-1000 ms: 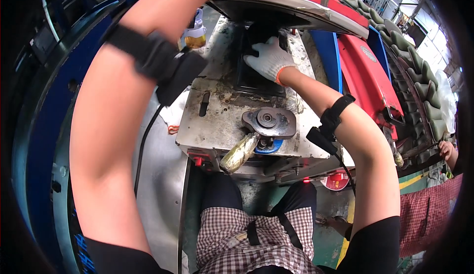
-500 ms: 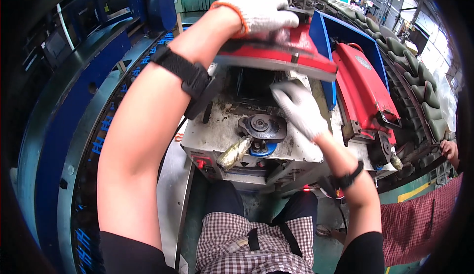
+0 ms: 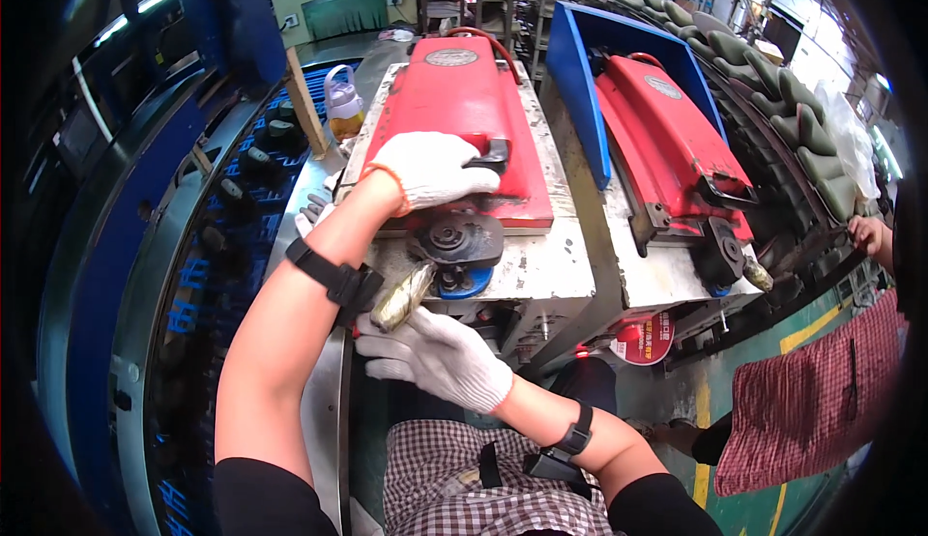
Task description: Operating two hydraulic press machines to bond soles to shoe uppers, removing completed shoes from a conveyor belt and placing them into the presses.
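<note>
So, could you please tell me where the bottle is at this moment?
In the head view, the bottle stands at upper left, between the wooden post and the red cover under the left hand.

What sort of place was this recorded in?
Most likely a factory workshop: a red-lidded machine stands beside a similar one, many olive-green curved pieces are lined up along the right, and a yellow line marks the green floor.

Blue panel (image 3: pixel 577 91), obstacle between red lids (image 3: pixel 445 91)
</note>
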{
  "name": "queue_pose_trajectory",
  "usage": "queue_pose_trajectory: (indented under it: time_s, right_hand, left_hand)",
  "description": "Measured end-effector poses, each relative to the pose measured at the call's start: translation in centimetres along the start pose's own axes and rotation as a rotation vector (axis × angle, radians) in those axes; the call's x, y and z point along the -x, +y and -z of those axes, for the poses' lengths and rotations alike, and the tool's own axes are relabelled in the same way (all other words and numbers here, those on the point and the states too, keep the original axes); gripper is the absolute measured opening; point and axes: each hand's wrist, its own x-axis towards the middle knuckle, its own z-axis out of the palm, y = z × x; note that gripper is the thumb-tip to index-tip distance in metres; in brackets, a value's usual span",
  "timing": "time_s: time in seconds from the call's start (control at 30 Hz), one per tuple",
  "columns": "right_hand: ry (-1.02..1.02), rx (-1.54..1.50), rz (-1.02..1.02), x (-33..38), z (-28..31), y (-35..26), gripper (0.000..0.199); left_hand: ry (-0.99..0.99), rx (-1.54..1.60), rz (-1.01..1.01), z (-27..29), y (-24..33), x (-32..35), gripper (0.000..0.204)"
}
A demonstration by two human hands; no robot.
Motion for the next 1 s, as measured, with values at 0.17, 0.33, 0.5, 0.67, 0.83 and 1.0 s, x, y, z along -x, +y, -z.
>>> queue_pose_trajectory:
  time_s: [0.17, 0.33, 0.5, 0.67, 0.83, 1.0]
  right_hand:
    - [-0.186, -0.368, 0.014, 0.0, 1.5, 0.4, 0.041]
    - [0.026, -0.386, 0.186, 5.7, 2.3, -3.8, 0.047]
    - [0.434, 0.646, 0.504, 16.2, 2.8, -13.0, 0.043]
    - [1.202, 2.334, 1.306, 26.7, 2.0, -24.1, 0.033]
    - [1.492, 3.059, 0.866, 36.3, 9.9, -29.1, 0.033]
    - [1.788, 2.401, 0.739, 33.6, 10.7, -28.8, 0.034]
  left_hand:
    - [0.065, -0.019, -0.023, -0.8, -0.3, 0.0, 0.062]
    - [0.014, 0.074, 0.098, -0.3, 0.3, 0.4, 0.051]
    - [0.076, 0.048, 0.090, -1.0, 0.7, -1.5, 0.051]
    - [0.169, 0.275, 0.156, -1.2, 1.9, -0.6, 0.037]
    - [0.762, 0.407, -0.017, -2.5, 5.5, -0.5, 0.031]
    - [0.459, 0.324, -0.257, -3.1, 12.0, -3.5, 0.047]
